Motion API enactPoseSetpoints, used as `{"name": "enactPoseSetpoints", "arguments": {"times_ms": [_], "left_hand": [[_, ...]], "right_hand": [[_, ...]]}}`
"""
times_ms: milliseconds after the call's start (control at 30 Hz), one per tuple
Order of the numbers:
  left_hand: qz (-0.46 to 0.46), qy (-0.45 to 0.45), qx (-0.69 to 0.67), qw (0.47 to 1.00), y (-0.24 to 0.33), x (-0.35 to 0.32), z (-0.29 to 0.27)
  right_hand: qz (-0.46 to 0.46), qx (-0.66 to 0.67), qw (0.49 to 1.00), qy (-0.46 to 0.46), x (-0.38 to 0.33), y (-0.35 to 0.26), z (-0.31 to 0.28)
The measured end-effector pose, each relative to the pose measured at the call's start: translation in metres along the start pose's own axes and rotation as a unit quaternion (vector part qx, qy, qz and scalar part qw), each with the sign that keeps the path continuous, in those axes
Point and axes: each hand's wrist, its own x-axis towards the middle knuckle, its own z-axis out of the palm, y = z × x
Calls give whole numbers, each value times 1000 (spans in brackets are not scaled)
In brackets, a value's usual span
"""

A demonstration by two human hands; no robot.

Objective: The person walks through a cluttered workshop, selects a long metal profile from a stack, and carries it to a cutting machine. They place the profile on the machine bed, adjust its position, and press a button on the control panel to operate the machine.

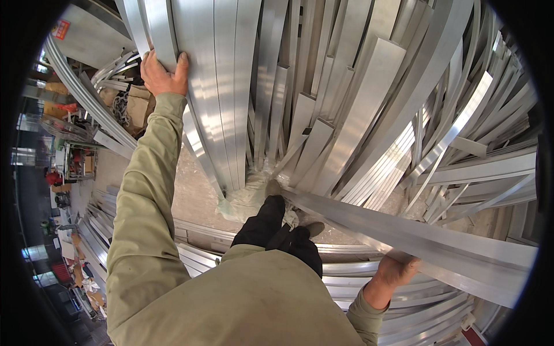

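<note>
Basically two bare hands, one person, two olive sleeves (147, 202). Left hand (166, 76), upper left: thumb on one side, fingers on the other, closed around one upright narrow profile (161, 34), silver metal. Right hand (395, 270), lower right: fingers curled under the lower edge of one long profile (427, 239), thumb against its near side; fingertips are hidden, so can't tell how tight. That long profile slants from near the shoes out to the right rim. Just right of the left hand, one broad upright stack (199, 98), three lengthwise strips showing. Center to upper right, many leaning profiles (369, 86), well over ten, overlapping, no exact count. Behind the person's body, more lying profiles (352, 271), several rows, also uncountable. Two shoes (315, 229), two dark trouser legs (259, 222). One crumpled plastic sheet (245, 202), pale, on the floor by the shoes, at the foot of the stack. Far left: one wheeled cart (75, 164), one red sign (60, 29).
</note>
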Motion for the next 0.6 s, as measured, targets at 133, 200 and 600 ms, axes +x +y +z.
{"name": "enactPoseSetpoints", "arguments": {"times_ms": [133,200,600], "left_hand": [[-13,4,5,1000,1,-1,2],[-13,3,6,1000,-1,-2,0],[-23,-22,12,999,5,6,-13]], "right_hand": [[28,-13,999,21,4,6,-4],[36,-37,998,24,5,15,-12],[64,-127,990,13,15,40,11]]}}
